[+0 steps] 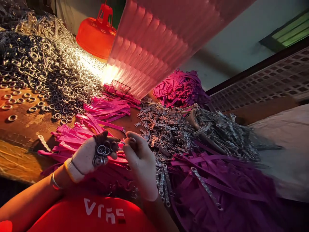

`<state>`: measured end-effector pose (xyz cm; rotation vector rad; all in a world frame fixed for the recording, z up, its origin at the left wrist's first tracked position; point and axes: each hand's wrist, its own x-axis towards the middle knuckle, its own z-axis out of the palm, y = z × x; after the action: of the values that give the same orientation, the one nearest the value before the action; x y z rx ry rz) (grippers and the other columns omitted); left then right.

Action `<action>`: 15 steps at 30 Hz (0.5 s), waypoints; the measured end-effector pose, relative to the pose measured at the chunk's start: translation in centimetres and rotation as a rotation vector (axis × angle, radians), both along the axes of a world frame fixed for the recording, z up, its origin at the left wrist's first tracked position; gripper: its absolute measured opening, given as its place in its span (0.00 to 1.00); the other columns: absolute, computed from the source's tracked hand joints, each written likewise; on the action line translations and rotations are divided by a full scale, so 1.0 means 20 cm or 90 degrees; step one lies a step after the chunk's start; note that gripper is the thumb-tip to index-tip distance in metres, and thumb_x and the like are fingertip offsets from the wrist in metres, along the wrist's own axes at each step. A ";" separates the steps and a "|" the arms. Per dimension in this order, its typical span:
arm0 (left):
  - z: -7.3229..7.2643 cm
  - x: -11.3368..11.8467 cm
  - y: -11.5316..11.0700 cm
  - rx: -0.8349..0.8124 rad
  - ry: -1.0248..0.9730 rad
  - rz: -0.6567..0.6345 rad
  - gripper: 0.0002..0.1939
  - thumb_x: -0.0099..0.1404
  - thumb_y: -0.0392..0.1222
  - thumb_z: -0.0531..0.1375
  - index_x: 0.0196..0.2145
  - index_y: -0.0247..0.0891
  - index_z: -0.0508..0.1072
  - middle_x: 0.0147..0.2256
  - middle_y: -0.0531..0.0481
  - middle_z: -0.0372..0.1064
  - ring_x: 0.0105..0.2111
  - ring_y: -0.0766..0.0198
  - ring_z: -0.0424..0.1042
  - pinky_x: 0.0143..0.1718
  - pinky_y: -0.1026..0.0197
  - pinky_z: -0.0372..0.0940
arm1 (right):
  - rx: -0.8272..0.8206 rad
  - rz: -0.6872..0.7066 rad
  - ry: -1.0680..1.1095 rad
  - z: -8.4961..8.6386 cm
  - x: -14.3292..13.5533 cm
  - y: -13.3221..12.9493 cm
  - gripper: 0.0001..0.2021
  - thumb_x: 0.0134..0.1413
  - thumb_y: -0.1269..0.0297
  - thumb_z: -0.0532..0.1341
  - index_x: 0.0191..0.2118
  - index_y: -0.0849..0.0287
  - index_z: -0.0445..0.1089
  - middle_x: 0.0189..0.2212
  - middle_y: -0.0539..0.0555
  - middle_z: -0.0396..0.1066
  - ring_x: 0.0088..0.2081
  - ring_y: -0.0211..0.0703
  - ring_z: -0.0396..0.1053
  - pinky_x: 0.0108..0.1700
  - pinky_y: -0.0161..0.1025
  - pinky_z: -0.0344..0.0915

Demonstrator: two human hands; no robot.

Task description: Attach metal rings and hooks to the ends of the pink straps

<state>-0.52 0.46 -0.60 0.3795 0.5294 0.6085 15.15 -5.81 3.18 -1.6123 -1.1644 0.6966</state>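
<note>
My left hand (85, 158), in a white glove with dark fingertips, is closed round several metal rings (103, 150) that rest in its palm. Close beside it, my right hand (140, 164) wears a pale glove, its thumb and fingers pinched together. What lies in that pinch is too small and hidden to name. Pink straps (70, 135) spread out under and behind both hands. One strap ends in a small metal piece (124, 130) just above my right fingertips. Short metal chains (164, 185) lie to the right of my right hand.
A large heap of metal rings (48, 61) covers the back left under a red lamp (96, 37). Metal links (161, 122) are piled at centre right, next to a spilling bundle of chains (222, 133). Purple straps (224, 180) fill the front right. A ribbed translucent sheet (154, 42) hangs above.
</note>
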 end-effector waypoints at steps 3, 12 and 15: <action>-0.03 0.00 -0.05 0.032 0.016 0.004 0.17 0.59 0.35 0.66 0.48 0.34 0.78 0.41 0.41 0.79 0.30 0.60 0.78 0.20 0.70 0.64 | 0.005 -0.019 -0.011 -0.01 -0.01 0.00 0.14 0.58 0.63 0.62 0.50 0.55 0.73 0.35 0.48 0.71 0.35 0.37 0.69 0.40 0.35 0.68; 0.04 0.04 -0.14 0.205 0.257 -0.061 0.11 0.65 0.47 0.62 0.36 0.35 0.73 0.22 0.51 0.68 0.17 0.70 0.62 0.16 0.70 0.54 | 0.049 0.149 -0.325 -0.05 0.02 -0.03 0.20 0.66 0.68 0.52 0.61 0.57 0.63 0.45 0.58 0.72 0.45 0.46 0.69 0.47 0.44 0.66; 0.03 0.02 -0.13 0.249 0.262 -0.046 0.08 0.63 0.43 0.62 0.35 0.35 0.72 0.23 0.53 0.67 0.18 0.71 0.62 0.18 0.70 0.56 | 0.038 0.273 -0.457 -0.01 0.06 0.00 0.17 0.65 0.70 0.51 0.56 0.59 0.67 0.43 0.59 0.72 0.43 0.48 0.68 0.43 0.43 0.64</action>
<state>-0.11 -2.24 0.01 0.9024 0.7873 0.5651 16.42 -5.77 3.07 -1.6206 -2.0709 0.3270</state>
